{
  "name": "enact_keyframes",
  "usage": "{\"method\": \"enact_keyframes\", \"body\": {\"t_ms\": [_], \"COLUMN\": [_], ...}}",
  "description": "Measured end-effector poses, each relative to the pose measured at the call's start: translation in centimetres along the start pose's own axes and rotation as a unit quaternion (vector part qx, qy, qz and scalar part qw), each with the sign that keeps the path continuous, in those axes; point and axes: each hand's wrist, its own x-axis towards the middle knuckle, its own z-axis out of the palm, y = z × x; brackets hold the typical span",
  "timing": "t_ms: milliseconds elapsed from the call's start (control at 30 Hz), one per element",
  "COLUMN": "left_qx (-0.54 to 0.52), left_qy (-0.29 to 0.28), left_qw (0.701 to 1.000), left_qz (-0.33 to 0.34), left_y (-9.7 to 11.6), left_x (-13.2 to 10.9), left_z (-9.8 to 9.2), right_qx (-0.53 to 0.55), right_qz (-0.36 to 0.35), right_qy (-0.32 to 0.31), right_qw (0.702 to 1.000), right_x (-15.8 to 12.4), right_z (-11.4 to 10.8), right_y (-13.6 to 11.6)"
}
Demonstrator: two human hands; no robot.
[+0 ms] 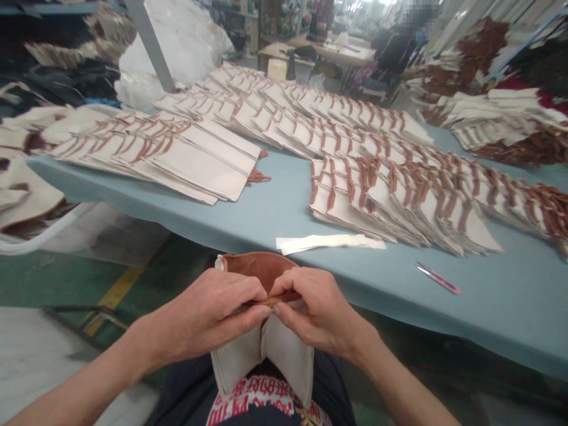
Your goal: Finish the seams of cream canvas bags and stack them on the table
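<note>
Over my lap I hold a cream leather piece with a brown lining [257,265], sewn like an opened pouch. My left hand [217,310] pinches its brown edge near the middle, thumb and index finger pressed together. Close beside it, my right hand [317,305] pinches the same edge, and the two sets of fingertips almost meet. The two cream panels hang below my hands with a seam between them. What lies right between the fingertips is mostly hidden.
A blue-covered table [284,207] stands before me. On it lie white strips [332,241], a pink-handled thread cutter [438,278], and overlapping rows of cream-and-brown pieces [390,195]. A white bin [89,219] stands at the left. A person [394,53] sits in the background.
</note>
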Motion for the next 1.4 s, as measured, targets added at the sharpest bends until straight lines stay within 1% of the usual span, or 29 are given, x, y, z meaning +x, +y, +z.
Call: {"method": "enact_keyframes", "body": {"t_ms": [233,333,433,600,733,833,933,1167,1400], "left_qx": [-0.024,-0.021,-0.022,-0.033,-0.039,-0.03,-0.029,-0.04,-0.09], "left_qy": [-0.014,-0.022,-0.024,-0.017,-0.029,-0.025,-0.023,-0.034,-0.047], "left_qw": [1.0,0.999,0.999,0.999,0.998,0.998,0.998,0.997,0.992], "left_qz": [-0.014,-0.025,-0.032,-0.037,-0.052,-0.049,-0.041,-0.054,-0.073], "left_y": [0.2,0.3,0.5,0.6,0.4,0.4,0.4,0.5,0.6], "left_x": [-0.3,-0.2,0.0,0.1,-0.2,-0.2,0.0,-0.3,-0.4], "left_z": [0.0,0.0,0.0,0.0,0.2,0.2,0.2,0.2,0.0], "right_qx": [0.018,0.024,-0.007,-0.032,-0.002,0.046,0.088,0.124,0.181], "right_qz": [0.036,0.048,0.042,0.033,0.063,0.103,0.124,0.145,0.158], "right_qy": [-0.02,-0.04,-0.069,-0.089,-0.117,-0.146,-0.162,-0.174,-0.167], "right_qw": [0.999,0.998,0.997,0.995,0.991,0.983,0.975,0.966,0.956], "right_x": [-0.2,-0.1,0.3,0.7,0.8,1.1,1.4,1.1,0.6], "right_z": [-0.5,-0.6,-0.6,-0.4,-0.6,-0.9,-1.2,-0.9,-0.5], "right_y": [-0.2,-0.5,-0.7,-0.9,-1.0,-1.0,-1.0,-0.7,-0.2]}}
